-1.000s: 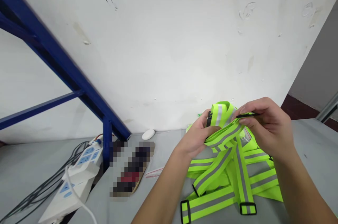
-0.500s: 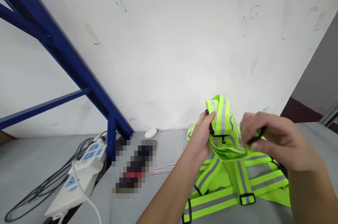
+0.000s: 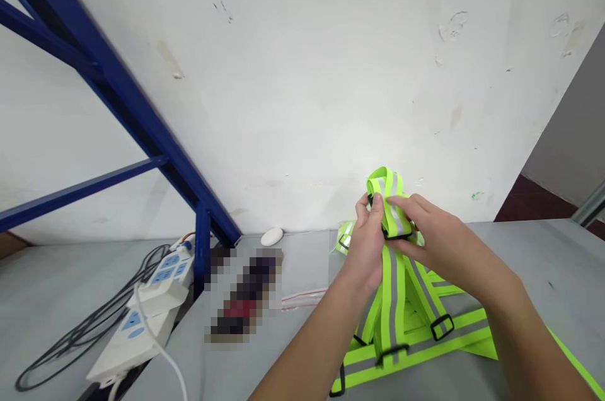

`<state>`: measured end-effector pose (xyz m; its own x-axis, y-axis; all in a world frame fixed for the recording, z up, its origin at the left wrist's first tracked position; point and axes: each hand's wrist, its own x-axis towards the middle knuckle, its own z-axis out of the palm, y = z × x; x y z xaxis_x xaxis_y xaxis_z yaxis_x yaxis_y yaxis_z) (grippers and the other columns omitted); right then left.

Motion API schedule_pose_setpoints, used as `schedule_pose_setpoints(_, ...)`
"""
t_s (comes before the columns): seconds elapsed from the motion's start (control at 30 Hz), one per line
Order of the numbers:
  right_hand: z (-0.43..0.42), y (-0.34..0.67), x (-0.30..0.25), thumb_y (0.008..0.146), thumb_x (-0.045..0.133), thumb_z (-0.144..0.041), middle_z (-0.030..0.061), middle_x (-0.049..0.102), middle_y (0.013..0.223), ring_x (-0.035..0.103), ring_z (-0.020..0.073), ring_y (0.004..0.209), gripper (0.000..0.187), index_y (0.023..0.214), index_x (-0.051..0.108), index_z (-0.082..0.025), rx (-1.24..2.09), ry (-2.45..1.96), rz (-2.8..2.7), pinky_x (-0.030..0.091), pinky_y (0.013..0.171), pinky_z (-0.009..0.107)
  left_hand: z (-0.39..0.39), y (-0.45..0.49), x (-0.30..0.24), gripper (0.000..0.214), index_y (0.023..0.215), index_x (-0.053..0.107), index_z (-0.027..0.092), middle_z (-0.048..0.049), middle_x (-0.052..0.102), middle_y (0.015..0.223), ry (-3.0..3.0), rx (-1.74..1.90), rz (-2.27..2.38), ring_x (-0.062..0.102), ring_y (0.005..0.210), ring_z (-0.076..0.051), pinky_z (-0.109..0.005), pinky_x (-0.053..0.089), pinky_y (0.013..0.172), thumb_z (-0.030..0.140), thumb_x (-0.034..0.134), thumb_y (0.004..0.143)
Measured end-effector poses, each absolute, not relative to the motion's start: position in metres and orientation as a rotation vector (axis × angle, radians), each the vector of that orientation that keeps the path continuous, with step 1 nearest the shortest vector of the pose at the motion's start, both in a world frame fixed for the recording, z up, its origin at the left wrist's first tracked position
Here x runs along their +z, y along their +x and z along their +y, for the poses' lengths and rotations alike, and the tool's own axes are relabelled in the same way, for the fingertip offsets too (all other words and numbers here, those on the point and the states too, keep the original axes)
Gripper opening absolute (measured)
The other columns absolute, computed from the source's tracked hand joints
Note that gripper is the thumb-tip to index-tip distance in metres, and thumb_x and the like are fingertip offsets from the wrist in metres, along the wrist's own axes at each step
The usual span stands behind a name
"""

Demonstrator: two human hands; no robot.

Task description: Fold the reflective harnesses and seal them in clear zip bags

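Lime strap bundle (image 3: 394, 219) sits clamped in both grips, left hand (image 3: 365, 246) and right hand (image 3: 442, 237); I'd press its layers flat.

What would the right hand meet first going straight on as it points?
The folded neon strap, which the right hand seems to touch; the left hand appears just beyond, though depth is unclear.

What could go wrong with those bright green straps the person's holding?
The folded bundle might spring open if the left hand loosens, because its loops look soft and only the left hand and the right hand seem to keep them together. Also, the dangling strap has a black buckle near its end, which could snag on the other straps lying below.
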<state>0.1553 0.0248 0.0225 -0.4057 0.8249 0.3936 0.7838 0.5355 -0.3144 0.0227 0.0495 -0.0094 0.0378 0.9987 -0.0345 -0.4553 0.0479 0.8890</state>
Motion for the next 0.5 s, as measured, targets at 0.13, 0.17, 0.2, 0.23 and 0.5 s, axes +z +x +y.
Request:
schedule_pose_setpoints(0.13,0.026,0.153,0.022,0.096,0.045,-0.023,0.0056,0.06,0.091,0.059,0.0201,0.079,0.022,0.112,0.059,-0.022,-0.044,-1.214,-2.377,0.046,0.063,0.032,0.053,0.02,-0.01,0.051,0.122,0.048,0.027,-0.0039,0.066,0.106,0.785,1.329,0.822,0.066,0.089,-0.019,-0.028,0.052,0.074,0.058,0.059,0.084)
schedule_pose_setpoints(0.17,0.025,0.153,0.023,0.097,0.044,-0.022,0.006,0.06,0.09,0.059,0.0206,0.08,0.021,0.108,0.062,-0.021,-0.081,-1.178,-2.393,0.047,0.067,0.034,0.054,0.019,-0.01,0.052,0.122,0.047,0.027,-0.0042,0.067,0.104,0.766,1.316,0.784,0.067,0.086,-0.019,-0.028,0.052,0.073,0.057,0.061,0.083)
schedule_pose_setpoints(0.2,0.023,0.151,0.025,0.097,0.044,-0.021,0.0063,0.061,0.089,0.058,0.0212,0.082,0.021,0.103,0.063,-0.021,-0.106,-1.14,-2.406,0.047,0.07,0.036,0.056,0.017,-0.009,0.052,0.122,0.047,0.026,-0.0045,0.067,0.101,0.745,1.304,0.746,0.068,0.082,-0.019,-0.029,0.053,0.072,0.054,0.064,0.082)
schedule_pose_setpoints(0.23,0.02,0.15,0.026,0.097,0.045,-0.022,0.0064,0.061,0.088,0.058,0.0216,0.083,0.02,0.098,0.065,-0.021,-0.11,-1.1,-2.425,0.047,0.072,0.037,0.057,0.015,-0.009,0.051,0.121,0.046,0.024,-0.0048,0.068,0.097,0.724,1.292,0.718,0.068,0.079,-0.019,-0.029,0.053,0.071,0.051,0.065,0.082)
schedule_pose_setpoints(0.5,0.0,0.142,0.029,0.091,0.05,-0.011,0.0018,0.064,0.08,0.06,0.0183,0.077,0.022,0.086,0.068,-0.022,0.215,-1.014,-2.599,0.046,0.068,0.031,0.057,0.011,-0.002,0.034,0.102,0.05,0.02,-0.0032,0.067,0.076,0.71,1.242,0.781,0.068,0.069,-0.018,-0.028,0.052,0.061,0.042,0.066,0.083)
